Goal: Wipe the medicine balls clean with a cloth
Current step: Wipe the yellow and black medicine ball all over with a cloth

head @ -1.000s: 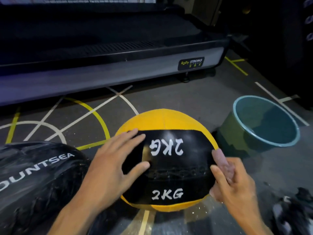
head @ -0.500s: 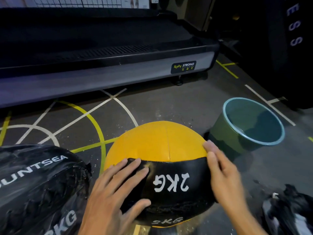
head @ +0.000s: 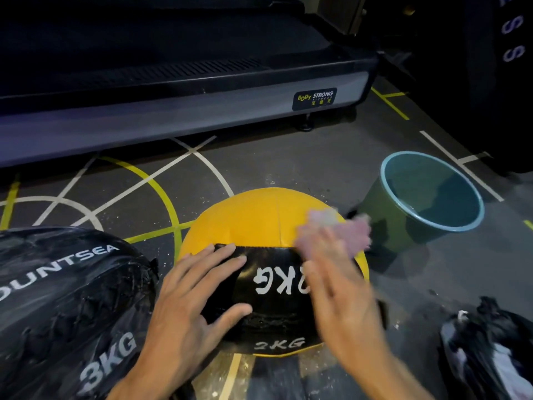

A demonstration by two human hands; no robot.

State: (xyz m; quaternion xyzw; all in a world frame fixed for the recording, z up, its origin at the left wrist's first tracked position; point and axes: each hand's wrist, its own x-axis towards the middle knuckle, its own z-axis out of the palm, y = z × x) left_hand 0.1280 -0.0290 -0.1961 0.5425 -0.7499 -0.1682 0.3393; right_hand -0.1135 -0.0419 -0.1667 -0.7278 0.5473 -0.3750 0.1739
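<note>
A yellow and black 2KG medicine ball (head: pixel 253 215) sits on the floor in front of me. My left hand (head: pixel 190 307) lies flat on its black band with fingers spread. My right hand (head: pixel 340 287), blurred by motion, presses a pale pink cloth (head: pixel 337 232) against the ball's upper right side; its fingers look straight. A black 3KG medicine ball (head: pixel 66 307) marked with white letters lies at the left, touching my left forearm.
A green bucket (head: pixel 383 215) with a light blue rim stands right of the yellow ball. A treadmill base (head: pixel 178 116) runs across the back. A dark crumpled bag (head: pixel 490 350) lies at the lower right. The floor has yellow and white lines.
The ball has rolled toward me, showing more yellow on top. My right hand has moved from the ball's right edge up onto it, and the pink cloth now shows under its fingers.
</note>
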